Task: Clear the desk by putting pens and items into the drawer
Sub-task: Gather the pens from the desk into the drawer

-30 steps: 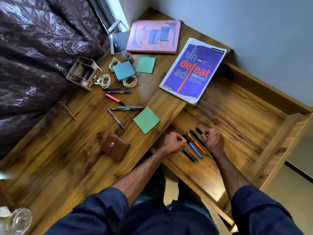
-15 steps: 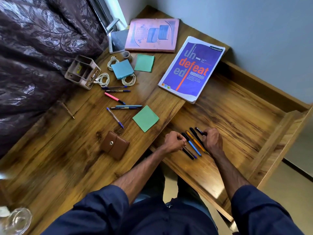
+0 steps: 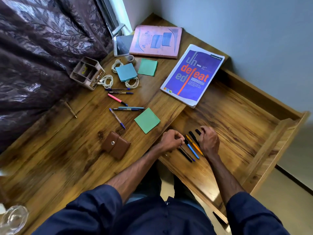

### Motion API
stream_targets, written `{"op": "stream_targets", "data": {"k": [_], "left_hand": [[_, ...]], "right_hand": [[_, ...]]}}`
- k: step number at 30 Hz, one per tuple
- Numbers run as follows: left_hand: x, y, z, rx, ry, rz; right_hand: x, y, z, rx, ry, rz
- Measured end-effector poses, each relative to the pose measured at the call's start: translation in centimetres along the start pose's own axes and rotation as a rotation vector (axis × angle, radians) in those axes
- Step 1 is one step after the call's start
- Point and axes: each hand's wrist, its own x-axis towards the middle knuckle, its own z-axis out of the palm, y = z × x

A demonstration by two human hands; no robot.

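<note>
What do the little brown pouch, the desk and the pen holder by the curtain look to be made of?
The brown pouch looks like leather or imitation leather: smooth matte flap, shiny metal snap. The desk looks like wood or wood-grain laminate, glossy, with streaky grain and glare. The pen holder seems moulded beige plastic, with thin compartment walls.

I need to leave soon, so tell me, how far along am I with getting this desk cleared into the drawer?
Done: a row of pens lies side by side in the open drawer. In hand: your left hand and right hand are at that row. Left: loose pens, sticky notes, the wallet, cables and notebooks lie on the desk.
</note>
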Motion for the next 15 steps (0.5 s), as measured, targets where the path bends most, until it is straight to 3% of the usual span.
{"op": "stream_targets", "data": {"k": [3,6,10,15], "left_hand": [[-0.6,0.8,-2.8,0.007,0.049,0.067],[-1.2,1.0,-6.4,0.024,0.162,0.111],[-1.9,-0.5,-12.4,-0.021,0.332,0.080],[-3.1,-4.4,-18.6,-0.007,0.505,-0.058]], "right_hand": [[-1.6,-3.3,0.2,0.164,0.261,-0.183],[-2.9,-9.6,-0.1,0.271,0.304,-0.358],[-2.8,-16.9,2.2,0.294,0.171,-0.545],[-1.0,-22.9,5.7,0.213,-0.056,-0.581]]}}
